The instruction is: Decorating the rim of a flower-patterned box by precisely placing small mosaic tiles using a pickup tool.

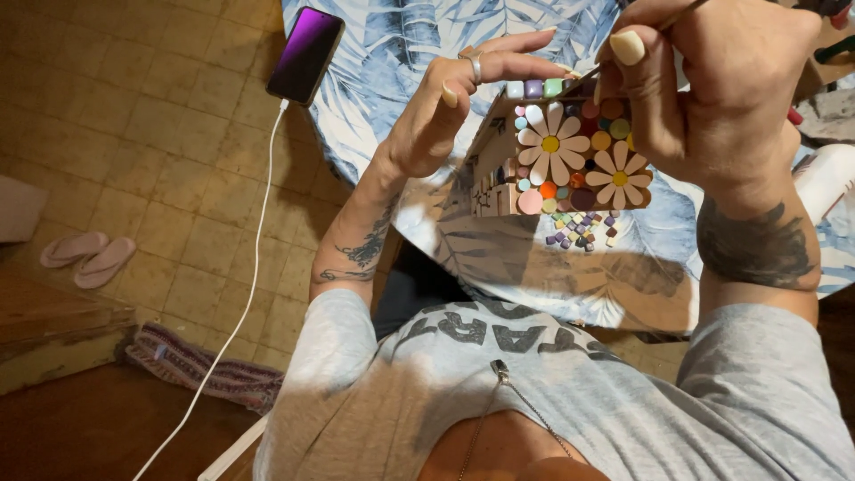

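Looking down at a small mosaic box (552,156) studded with daisy and pebble tiles, tilting above the leaf-print worktop (401,53); left hand (445,111) steadying its top edge, fingers spread open, fingertips touching; right hand (712,80) pinching shut on a thin stick (681,13). Probably stiff, light, tiles fragile; gripping best by bare wooden sides. Loose tiles (579,233) lying beneath; phone (305,55) overhanging the worktop edge; little free room.

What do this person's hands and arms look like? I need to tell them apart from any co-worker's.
The left hand wears a silver ring; its forearm carries a dark line tattoo. The right hand has long pale-yellow nails, with a dark shaded tattoo near the wrist. Grey short sleeves.
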